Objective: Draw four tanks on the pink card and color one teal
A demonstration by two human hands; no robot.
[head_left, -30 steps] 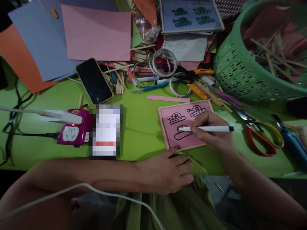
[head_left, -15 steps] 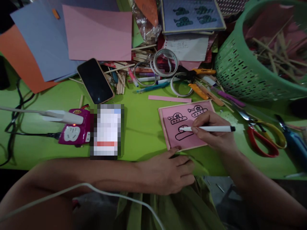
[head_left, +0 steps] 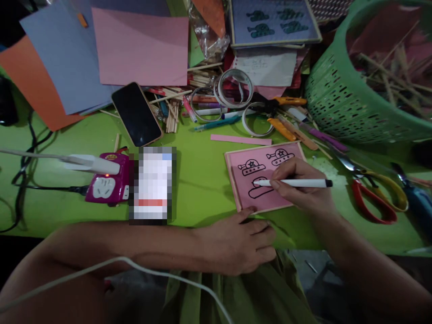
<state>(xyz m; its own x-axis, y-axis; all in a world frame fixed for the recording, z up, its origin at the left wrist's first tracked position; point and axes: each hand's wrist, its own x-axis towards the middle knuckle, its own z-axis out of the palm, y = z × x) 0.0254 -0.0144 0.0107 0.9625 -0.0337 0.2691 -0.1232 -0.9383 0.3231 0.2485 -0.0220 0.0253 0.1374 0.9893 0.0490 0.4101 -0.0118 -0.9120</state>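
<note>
My right hand (head_left: 300,184) is closed round a white marker (head_left: 308,182) with a black end, its tip on the pink card (head_left: 245,193). The card has a pale stick frame and bears two black tank drawings along its top, with a partial outline below them. My left hand (head_left: 239,240) lies at the card's lower left edge, thumb touching the frame, the other fingers bent over the table's near edge. What those fingers hold, if anything, is hidden.
Behind the card lie a pink strip (head_left: 240,139), tape rolls (head_left: 235,88) and pens. Red-yellow scissors (head_left: 374,198) and a green basket (head_left: 367,103) stand right. Left are a dark phone (head_left: 137,114), a lit phone (head_left: 153,184), a magenta power strip (head_left: 107,182) and a white cable (head_left: 162,273).
The whole view has shifted slightly, so things appear a little further right. Both hands and the marker hold nearly the same place relative to the card.
</note>
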